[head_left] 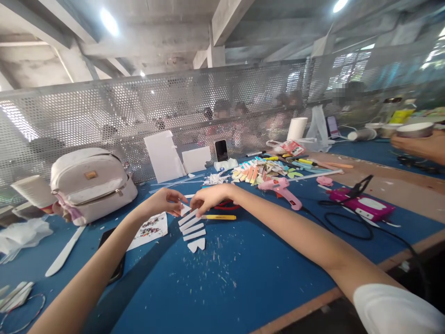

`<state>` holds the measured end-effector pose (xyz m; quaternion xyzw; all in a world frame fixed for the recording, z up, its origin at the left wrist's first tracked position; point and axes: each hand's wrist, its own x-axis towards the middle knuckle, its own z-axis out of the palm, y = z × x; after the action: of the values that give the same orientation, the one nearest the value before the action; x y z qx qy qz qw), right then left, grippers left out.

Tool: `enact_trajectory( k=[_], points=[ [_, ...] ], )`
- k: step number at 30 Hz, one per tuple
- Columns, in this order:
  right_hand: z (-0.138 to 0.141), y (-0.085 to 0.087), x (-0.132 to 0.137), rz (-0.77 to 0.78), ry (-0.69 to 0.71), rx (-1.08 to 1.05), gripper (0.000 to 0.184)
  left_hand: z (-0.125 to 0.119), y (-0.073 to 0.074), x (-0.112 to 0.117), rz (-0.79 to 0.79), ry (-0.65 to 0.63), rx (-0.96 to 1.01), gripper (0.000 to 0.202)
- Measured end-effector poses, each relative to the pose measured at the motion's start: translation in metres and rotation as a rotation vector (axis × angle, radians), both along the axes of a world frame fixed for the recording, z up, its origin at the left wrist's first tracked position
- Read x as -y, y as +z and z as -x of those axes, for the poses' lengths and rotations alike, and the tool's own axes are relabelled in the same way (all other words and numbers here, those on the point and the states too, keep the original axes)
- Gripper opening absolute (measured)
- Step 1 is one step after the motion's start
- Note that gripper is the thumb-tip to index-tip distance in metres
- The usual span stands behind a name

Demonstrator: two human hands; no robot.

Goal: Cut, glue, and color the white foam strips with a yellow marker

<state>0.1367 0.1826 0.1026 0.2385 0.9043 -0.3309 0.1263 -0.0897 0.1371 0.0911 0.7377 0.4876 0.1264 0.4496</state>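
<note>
My left hand [166, 202] and my right hand [207, 198] meet over the blue table [243, 278], fingers pinched together on a small white foam piece [184, 209]. Just below them lies a row of several white foam strips [192, 228], ending in a notched tail-shaped piece [196, 245]. A yellow craft knife [218, 217] rests right beside my right hand, with a red loop behind it.
A pink glue gun [280, 189] with a black cord lies right of my hands, a magenta device [361, 204] further right. A pale backpack [91, 183] and paper cup [33, 190] stand at left. Coloured sticks [264, 169], white foam boards [163, 155] and a phone [221, 150] line the mesh fence. Another person's arm [422, 146] shows far right.
</note>
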Motion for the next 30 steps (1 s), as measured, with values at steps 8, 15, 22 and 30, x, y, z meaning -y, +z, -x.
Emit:
enact_trajectory(
  k=[8, 15, 22, 30],
  points=[
    [0.004, -0.005, 0.004, 0.15, 0.055, -0.067, 0.034, 0.006, 0.025, 0.012, -0.098, 0.05, -0.037, 0.031],
    [0.0, 0.0, 0.013, 0.395, 0.161, 0.076, 0.032, -0.001, 0.049, 0.038, -0.05, -0.081, -0.15, 0.027],
    [0.006, -0.002, 0.017, 0.391, 0.136, 0.262, 0.032, -0.004, 0.014, 0.023, 0.103, -0.198, -0.255, 0.026],
    [-0.01, 0.016, 0.003, 0.105, -0.059, 0.157, 0.034, 0.013, -0.012, -0.002, 0.046, -0.187, -0.29, 0.03]
  ],
)
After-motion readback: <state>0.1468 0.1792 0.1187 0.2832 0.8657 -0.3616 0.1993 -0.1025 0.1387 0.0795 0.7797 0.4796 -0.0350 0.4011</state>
